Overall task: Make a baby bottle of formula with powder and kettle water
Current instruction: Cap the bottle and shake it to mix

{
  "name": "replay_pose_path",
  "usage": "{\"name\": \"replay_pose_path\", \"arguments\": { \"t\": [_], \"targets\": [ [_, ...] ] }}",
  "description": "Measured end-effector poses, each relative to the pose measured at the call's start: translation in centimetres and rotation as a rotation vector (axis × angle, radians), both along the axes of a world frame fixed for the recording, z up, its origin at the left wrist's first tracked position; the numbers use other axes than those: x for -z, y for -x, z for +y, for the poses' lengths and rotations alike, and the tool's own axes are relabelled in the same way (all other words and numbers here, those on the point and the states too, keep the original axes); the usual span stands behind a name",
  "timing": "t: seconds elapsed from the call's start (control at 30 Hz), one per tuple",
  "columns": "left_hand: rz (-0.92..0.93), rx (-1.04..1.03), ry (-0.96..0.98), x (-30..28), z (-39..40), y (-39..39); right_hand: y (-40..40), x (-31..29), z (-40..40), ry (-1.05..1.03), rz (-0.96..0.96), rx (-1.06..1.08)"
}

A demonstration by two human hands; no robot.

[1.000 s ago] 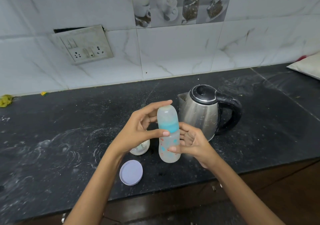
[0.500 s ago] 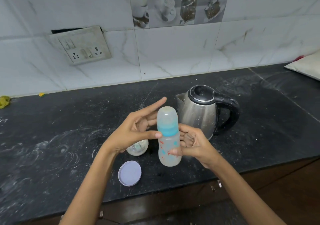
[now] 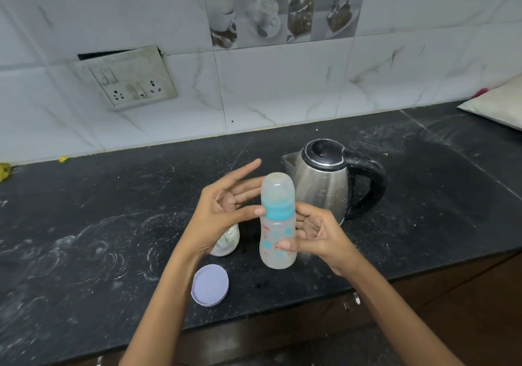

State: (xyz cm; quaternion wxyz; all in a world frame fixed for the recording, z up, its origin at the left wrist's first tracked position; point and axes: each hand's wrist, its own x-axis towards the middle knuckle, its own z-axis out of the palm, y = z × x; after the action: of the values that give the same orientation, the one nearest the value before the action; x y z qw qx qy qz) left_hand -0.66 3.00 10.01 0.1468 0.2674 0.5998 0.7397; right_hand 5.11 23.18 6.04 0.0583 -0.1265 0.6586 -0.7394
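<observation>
Brushed steel kettle (image 3: 320, 187), frosted plastic bottle (image 3: 278, 224), dusty black stone counter (image 3: 84, 224).

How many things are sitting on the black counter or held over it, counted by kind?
Baby bottle, held by the left hand and the right hand: 1
Kettle: 1
Small jar partly hidden behind the left wrist: 1
Round loose lid: 1
Total: 4 things

Two bare forearms, hands (image 3: 313, 233) ringless — no sleeves
</observation>
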Motion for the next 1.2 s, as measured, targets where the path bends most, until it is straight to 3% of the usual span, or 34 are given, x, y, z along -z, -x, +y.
{"name": "replay_pose_path", "arguments": {
  "t": [0.13,0.23,0.43,0.67,0.87,0.97,1.1,1.2],
  "targets": [
    [0.090,-0.162,0.034,0.8,0.5,-1.0,0.2,0.4,0.1,-0.158,0.045,0.144],
    [0.193,-0.283,0.110,1.2,2.1,-1.7,0.3,0.6,-0.2,-0.174,0.035,0.114],
    [-0.029,0.072,0.041,0.3,0.8,-0.2,0.2,0.7,-0.1,-0.029,-0.065,-0.066],
    [0.144,-0.201,0.098,1.1,2.1,-0.8,0.2,1.3,-0.4,-0.222,0.037,0.118],
    [0.006,0.074,0.068,1.6,0.9,-0.1,-0.3,1.3,-0.2,-0.144,-0.067,-0.040],
    [0.022,0.074,0.108,2.5,0.6,-0.4,-0.4,1.5,0.0,-0.144,-0.066,-0.047],
    [0.055,-0.212,0.269,6.1,0.8,-2.2,-1.0,2.2,0.9,-0.067,-0.024,0.009],
    [0.194,-0.232,0.596,10.5,1.1,-3.7,-1.8,2.4,1.5,0.072,-0.053,0.095]
  ]
}}
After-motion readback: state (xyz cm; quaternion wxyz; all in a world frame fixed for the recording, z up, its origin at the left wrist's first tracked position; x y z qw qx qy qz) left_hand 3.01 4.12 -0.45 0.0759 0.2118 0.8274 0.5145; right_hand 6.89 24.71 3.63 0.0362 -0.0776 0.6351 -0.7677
